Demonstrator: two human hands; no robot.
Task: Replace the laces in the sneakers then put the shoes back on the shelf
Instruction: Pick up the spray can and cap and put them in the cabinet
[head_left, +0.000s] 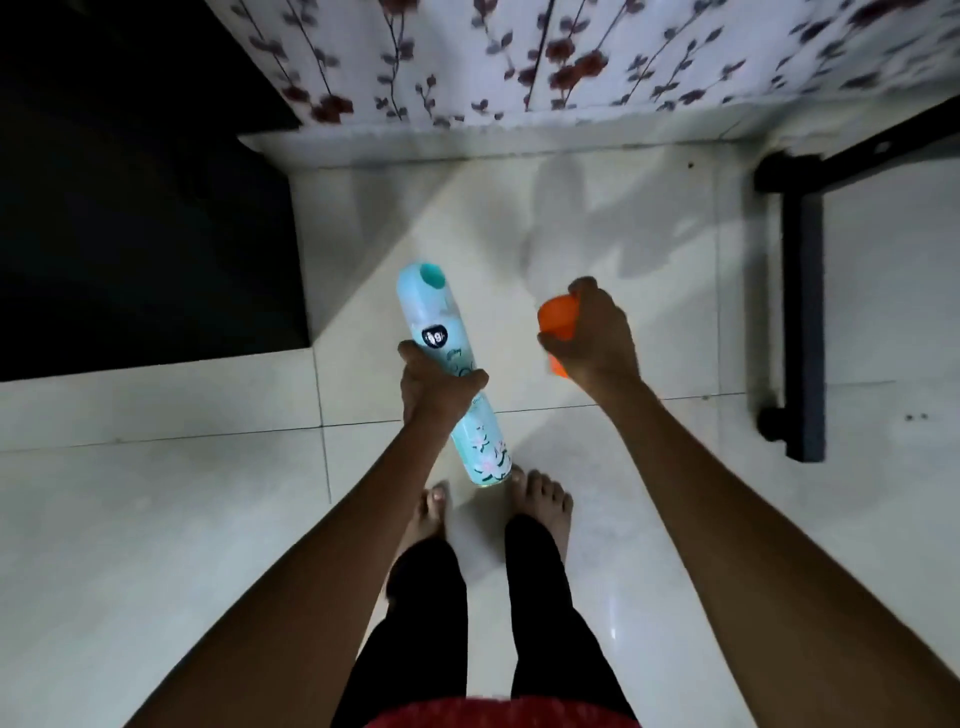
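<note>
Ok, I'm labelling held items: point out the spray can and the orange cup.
spray can (427, 304): head view, upper body just above the logo.
orange cup (558, 317): head view, its exposed side wall.

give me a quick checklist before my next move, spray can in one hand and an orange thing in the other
1. Left hand grip on spray can: ok, fingers wrap its middle.
2. Right hand grip on orange piece: ok, fingers curled round it.
3. Orange piece is the can's cap: cannot tell.
4. A hand free for laces: not ok, both are full.
5. Sneakers or laces in view: not ok, none shown.
6. Bare feet apart from black frame: ok.
</note>
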